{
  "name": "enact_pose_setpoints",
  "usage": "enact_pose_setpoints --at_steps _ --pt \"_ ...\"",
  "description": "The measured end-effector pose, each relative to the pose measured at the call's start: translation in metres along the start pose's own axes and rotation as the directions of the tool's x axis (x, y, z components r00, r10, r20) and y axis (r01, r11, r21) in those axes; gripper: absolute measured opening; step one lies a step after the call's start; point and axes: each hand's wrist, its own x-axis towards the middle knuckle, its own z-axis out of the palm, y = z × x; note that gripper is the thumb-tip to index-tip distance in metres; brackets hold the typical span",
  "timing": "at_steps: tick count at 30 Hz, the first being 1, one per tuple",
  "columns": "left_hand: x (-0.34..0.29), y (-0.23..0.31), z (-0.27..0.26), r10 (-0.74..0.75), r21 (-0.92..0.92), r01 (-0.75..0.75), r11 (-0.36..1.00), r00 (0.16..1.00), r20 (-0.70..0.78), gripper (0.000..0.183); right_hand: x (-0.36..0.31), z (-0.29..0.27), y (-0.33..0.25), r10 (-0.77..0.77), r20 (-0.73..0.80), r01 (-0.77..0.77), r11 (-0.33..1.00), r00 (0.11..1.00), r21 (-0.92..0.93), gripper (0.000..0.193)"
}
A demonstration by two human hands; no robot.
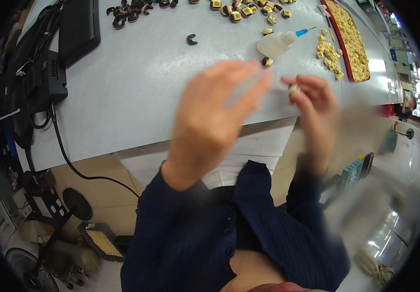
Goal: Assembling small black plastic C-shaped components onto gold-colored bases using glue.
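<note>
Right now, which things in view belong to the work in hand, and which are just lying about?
Likely in the work:
small cream-and-dark piece, pinched in the right hand
loose cream pieces
dark curved pieces
blue-tipped bottle

Probably just lying about:
flat black case
fan
black cable

The right hand [317,109] pinches a small pale piece [294,91]. The left hand [207,117], blurred, hovers over the grey bench [117,102].

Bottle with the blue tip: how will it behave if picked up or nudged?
The bottle is translucent, likely thin plastic, so it may dent when squeezed. Its rounded body could roll or slide on the smooth grey table. The slender blue tip sticks out, so it might snag or bend first.
</note>
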Motion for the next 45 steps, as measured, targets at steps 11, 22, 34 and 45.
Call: enact_pose_setpoints --at_steps 11,22,34,45 --pt "0.03 -0.037 -0.015 -0.378 0.288 0.373 0.882 0.925 -0.04 0.025 0.066 -0.069 0.01 -0.629 -0.173 0.218 0.496 0.758 -0.841 0.018" --pt "0.028 -0.043 -0.009 -0.329 0.253 0.346 0.904 0.938 -0.105 0.026 0.069 -0.074 0.005 -0.551 -0.014 0.312 0.492 0.834 -0.813 0.014" --pt "0.032 -0.043 -0.009 -0.319 0.164 0.321 0.933 0.947 -0.039 0.028 0.039 -0.026 0.014 -0.413 -0.142 0.39 0.906 0.899 -0.166 0.027" --pt "0.011 -0.009 0.002 -0.276 -0.323 0.258 0.91 0.961 -0.009 0.043 0.014 0.023 0.02 -0.504 0.007 0.502 0.86 0.863 0.088 0.028"
